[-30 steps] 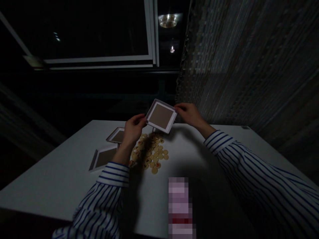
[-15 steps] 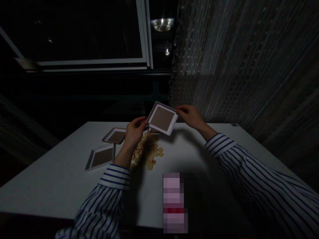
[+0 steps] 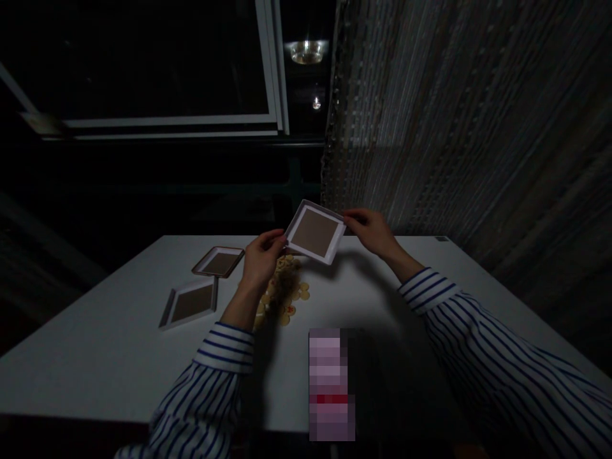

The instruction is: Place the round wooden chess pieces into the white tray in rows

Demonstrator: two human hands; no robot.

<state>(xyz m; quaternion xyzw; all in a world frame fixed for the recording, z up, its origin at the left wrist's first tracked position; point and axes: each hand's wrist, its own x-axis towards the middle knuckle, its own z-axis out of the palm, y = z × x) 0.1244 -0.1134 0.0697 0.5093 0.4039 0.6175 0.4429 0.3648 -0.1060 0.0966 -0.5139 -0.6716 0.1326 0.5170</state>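
Observation:
Between my hands a shallow square box lid (image 3: 313, 233), white-rimmed with a brown-grey inside, hangs tilted above the table. My left hand (image 3: 262, 256) pinches its left corner, and my right hand (image 3: 367, 228) pinches the upper right corner. Below and behind my left hand lies a loose pile of round yellowish discs (image 3: 282, 290), some with red marks; my forearm and its shadow hide part of the pile. To the left, a brown-edged shallow tray (image 3: 218, 262) and a white-edged tray (image 3: 192, 303) lie open side up.
The white table (image 3: 109, 331) spans the view. A blurred pink item (image 3: 329, 382) is at its front edge. Beyond stand a bead curtain (image 3: 406, 115) at the right and a dark window with a white frame (image 3: 176, 121) at the left.
My hands have moved slightly right and down with the lid still between them. The view has shifted a little, so the trays and discs appear slightly further left.

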